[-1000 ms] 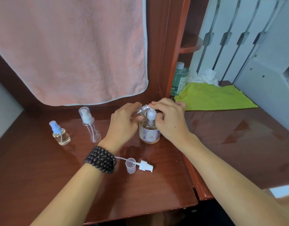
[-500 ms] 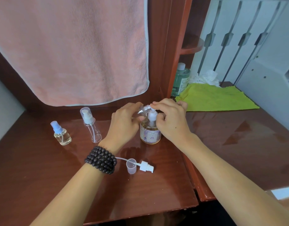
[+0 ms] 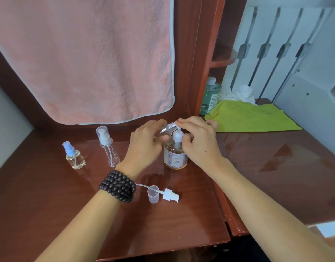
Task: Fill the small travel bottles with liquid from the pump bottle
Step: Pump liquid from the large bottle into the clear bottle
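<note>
We are mid-fill on one bottle, by our reading. Our left hand (image 3: 144, 146) curls around an uncapped clear travel bottle (image 3: 167, 128), tilted so its threaded neck meets the nozzle of the amber pump bottle (image 3: 175, 155), which stands upright on the reddish wooden desk (image 3: 49, 205). Our right hand (image 3: 198, 140) sits on the pump head, fingers bent over it and pressing (whether liquid is actually passing across is too small to tell). The removed pump cap (image 3: 170, 194) of that travel bottle, with its dip tube, lies near the desk's front edge beside a small clear cap (image 3: 153, 193). To the left, well apart from the hands, a blue-topped spray bottle (image 3: 74, 156) already holds pale liquid, so we judge it done, while the tall capped pump bottle (image 3: 107, 146) next to it looks empty and still awaits filling. What remains, then: finish this one, recap it, and fill the tall one.
</note>
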The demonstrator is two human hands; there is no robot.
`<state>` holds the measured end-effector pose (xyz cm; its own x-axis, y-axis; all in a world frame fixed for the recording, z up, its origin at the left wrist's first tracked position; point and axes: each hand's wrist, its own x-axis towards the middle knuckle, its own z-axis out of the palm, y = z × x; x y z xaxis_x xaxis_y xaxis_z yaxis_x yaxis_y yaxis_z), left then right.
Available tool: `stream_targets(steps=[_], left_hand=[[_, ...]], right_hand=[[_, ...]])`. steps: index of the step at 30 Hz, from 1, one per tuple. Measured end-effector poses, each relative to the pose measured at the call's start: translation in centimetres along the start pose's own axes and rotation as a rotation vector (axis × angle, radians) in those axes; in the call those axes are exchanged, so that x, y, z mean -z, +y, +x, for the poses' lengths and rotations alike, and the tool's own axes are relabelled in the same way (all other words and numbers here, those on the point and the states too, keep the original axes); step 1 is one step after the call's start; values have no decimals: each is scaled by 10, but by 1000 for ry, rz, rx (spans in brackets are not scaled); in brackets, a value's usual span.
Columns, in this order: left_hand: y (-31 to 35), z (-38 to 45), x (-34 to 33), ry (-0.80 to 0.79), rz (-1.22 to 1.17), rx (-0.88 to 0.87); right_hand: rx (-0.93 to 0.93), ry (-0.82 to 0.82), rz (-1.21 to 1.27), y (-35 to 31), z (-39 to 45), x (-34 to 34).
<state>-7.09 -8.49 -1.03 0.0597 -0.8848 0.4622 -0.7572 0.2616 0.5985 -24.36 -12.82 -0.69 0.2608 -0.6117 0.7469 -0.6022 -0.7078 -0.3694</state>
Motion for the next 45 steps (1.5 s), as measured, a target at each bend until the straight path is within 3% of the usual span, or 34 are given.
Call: stream_targets(steps=[45], left_hand=[[4,1,0,11,-21,1]], right_hand=[[-47,13,9,3,-2,-4]])
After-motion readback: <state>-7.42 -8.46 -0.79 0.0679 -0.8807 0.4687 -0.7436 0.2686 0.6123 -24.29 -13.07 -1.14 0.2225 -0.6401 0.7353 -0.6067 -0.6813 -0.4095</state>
